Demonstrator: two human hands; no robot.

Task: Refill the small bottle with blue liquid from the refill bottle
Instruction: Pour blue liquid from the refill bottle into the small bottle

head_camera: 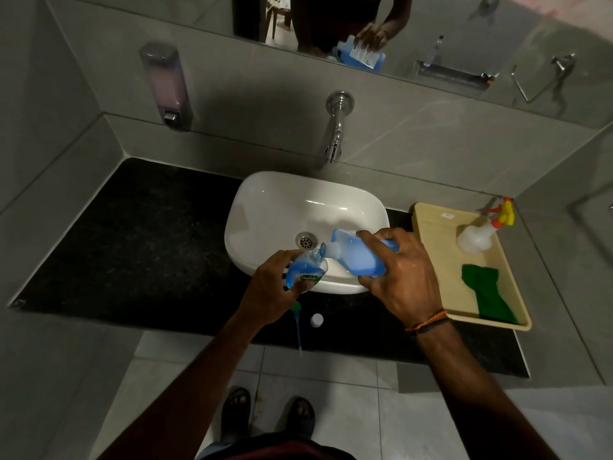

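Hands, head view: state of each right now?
Left hand: closed, gripping the small bottle.
Right hand: closed, gripping the tilted refill bottle.

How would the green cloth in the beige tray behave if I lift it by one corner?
The green cloth lies in soft folds, so it is probably floppy and would hang limp. It looks thin, so likely light for its size. Lying flat on the beige tray, it should not roll; wetness cannot be told.
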